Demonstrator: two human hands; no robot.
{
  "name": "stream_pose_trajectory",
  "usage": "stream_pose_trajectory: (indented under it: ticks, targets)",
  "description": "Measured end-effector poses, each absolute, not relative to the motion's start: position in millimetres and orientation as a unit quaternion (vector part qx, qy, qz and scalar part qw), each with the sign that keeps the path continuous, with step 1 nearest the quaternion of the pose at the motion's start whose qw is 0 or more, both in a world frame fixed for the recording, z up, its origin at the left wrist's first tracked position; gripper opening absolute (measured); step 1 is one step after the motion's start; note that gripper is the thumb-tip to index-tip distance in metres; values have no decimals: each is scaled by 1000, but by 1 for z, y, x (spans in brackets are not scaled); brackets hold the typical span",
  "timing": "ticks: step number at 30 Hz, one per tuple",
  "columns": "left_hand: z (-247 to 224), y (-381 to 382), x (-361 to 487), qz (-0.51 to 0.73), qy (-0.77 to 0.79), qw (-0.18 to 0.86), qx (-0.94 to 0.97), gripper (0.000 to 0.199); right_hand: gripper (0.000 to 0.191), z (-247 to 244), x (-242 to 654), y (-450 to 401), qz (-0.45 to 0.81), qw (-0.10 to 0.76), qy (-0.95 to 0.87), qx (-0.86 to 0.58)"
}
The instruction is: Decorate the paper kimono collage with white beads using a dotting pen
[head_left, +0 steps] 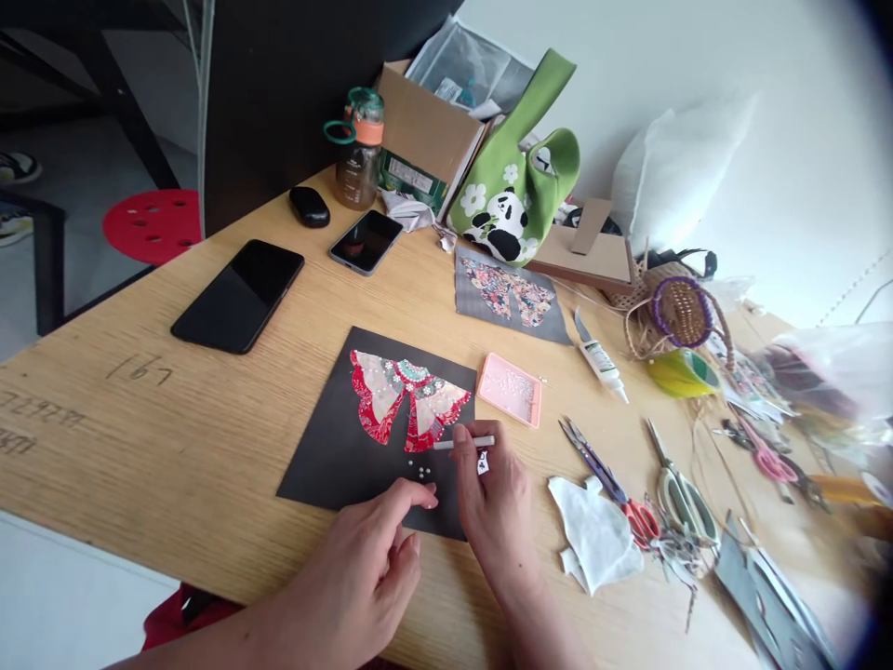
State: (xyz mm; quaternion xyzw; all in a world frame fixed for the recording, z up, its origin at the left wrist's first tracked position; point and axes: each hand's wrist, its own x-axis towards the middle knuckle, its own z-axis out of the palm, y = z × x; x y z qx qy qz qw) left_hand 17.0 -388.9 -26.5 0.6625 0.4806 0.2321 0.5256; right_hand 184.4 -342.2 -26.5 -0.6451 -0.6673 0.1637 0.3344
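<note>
A red and cream fabric piece (pixel 410 400) with small beads lies on a black sheet (pixel 322 456). My right hand (pixel 492 493) pinches a thin white stick (pixel 446 445), its tip at the lower right edge of the fabric. Several loose white beads (pixel 421 473) rest on the sheet below the fabric. My left hand (pixel 369 568) is at the sheet's front edge, fingers bent and apart, with nothing visible in it; its index fingertip is just below the beads. A pink tray (pixel 511 389) of small beads sits right of the sheet.
Two phones (pixel 238 296) and a black mouse (pixel 310 207) lie at the back left, near a bottle (pixel 360 158). Behind are a patterned cloth (pixel 513 296) and a green bag (pixel 509 186). To the right are a glue tube (pixel 601 363), scissors (pixel 606 484) and white cloth (pixel 595 532).
</note>
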Motion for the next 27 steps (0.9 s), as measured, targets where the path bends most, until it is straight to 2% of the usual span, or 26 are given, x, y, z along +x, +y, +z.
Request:
stream_pose_trajectory:
  ticks: [27]
  targets:
    - [-22, -386, 13, 218, 476, 525, 671, 31, 18, -32, 183, -343, 158, 333, -687, -626]
